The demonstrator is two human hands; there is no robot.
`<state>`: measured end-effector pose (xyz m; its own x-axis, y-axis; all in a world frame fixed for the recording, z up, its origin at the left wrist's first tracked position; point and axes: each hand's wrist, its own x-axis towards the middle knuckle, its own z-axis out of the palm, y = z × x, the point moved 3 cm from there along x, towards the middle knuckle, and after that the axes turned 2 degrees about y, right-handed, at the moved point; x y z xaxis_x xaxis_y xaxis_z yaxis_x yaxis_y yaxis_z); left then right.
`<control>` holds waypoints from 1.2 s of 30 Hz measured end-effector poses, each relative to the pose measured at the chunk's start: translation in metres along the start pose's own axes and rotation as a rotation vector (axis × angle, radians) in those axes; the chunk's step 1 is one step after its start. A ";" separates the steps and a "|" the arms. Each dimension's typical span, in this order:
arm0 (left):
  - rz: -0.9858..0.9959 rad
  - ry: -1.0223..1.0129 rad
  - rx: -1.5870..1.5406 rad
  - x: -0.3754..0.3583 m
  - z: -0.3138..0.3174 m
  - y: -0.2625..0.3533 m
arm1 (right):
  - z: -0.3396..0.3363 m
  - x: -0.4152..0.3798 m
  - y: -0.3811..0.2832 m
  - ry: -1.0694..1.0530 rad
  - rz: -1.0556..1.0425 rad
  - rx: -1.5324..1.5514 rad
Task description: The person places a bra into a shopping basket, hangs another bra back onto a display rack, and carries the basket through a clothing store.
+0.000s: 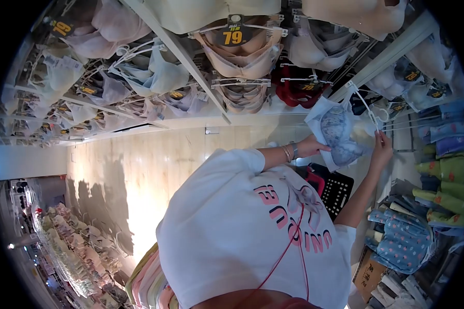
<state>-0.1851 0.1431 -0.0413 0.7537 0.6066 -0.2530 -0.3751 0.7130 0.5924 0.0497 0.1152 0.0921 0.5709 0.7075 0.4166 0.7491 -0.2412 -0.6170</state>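
Note:
A light blue-grey lace bra (337, 131) hangs in front of my chest, near the racks. My left hand (313, 147) holds its lower left edge, the fingers closed on the fabric. On the other side, my right hand (381, 147) is closed on the white plastic hanger (366, 106), which slants up to the left above the bra. Part of the hanger lies against the bra's upper right side.
Racks of hanging bras with price tags (232, 36) run across the top. Below my hands is a black perforated basket (337, 193). Folded and hanging clothes (404, 239) line the right, with a cardboard box (368, 275). More garments (77, 252) hang at lower left.

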 end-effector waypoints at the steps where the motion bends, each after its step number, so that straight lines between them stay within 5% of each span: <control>1: -0.005 -0.004 0.004 0.002 -0.001 0.000 | 0.000 0.000 -0.002 -0.014 0.029 -0.022; 17: 0.087 0.058 0.004 -0.012 -0.011 0.004 | 0.013 -0.005 -0.011 -0.011 0.035 0.002; 21: -0.079 0.155 0.393 -0.012 -0.032 -0.012 | 0.009 -0.004 -0.015 0.038 0.005 0.026; 36: -0.053 0.399 0.245 -0.039 -0.076 -0.063 | 0.022 -0.053 -0.066 -0.112 -0.147 0.075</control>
<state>-0.2315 0.1013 -0.1265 0.4838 0.6939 -0.5334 -0.1671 0.6714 0.7220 -0.0371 0.1079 0.0957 0.4134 0.8018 0.4316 0.7921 -0.0830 -0.6047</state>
